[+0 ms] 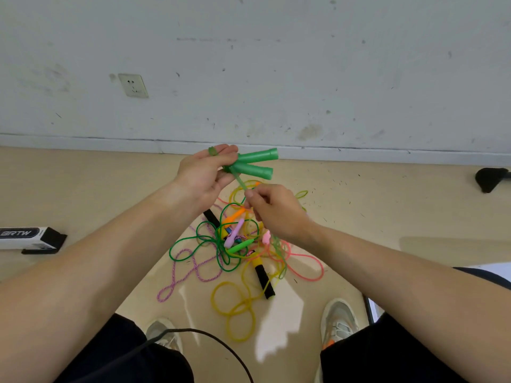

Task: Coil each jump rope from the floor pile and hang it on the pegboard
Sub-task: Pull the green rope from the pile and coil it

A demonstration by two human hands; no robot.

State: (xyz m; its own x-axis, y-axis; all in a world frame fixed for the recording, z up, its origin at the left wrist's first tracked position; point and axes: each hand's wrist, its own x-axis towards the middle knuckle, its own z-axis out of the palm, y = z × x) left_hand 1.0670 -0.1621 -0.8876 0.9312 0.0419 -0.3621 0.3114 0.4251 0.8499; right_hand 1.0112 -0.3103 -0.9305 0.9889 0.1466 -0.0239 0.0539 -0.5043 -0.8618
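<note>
Box on the left: white and black carton lying on the floor, well apart from the action.
Left hand: the left hand is up in front of the wall, fingers curled round the near ends of both green handles, which fan out to the right in a narrow V. A green bit sits on one fingertip; I can't tell what it is.
Green handles: hard plastic tubes, light by the look of them, smooth enough to slide, so holding the pair together near the cord end looks like the right grip.
Green cord: thin, translucent and floppy, running down from the handles into the right hand, then trailing below it towards the heap.
Right hand: the right hand sits just below the handles, thumb and fingers pinching the cord.
Floor pile: a tangle of dark green, yellow, pink and purple ropes directly under both hands. The trailing cord looks mixed in, so it will probably snag; I'd feed it through the pinch gently, not yank.
Handling verdict: soft line with no shape of its own, so loops must be held or they spring loose.
Pegboard: not in view.
Far right: a black object on the floor by the wall.
</note>
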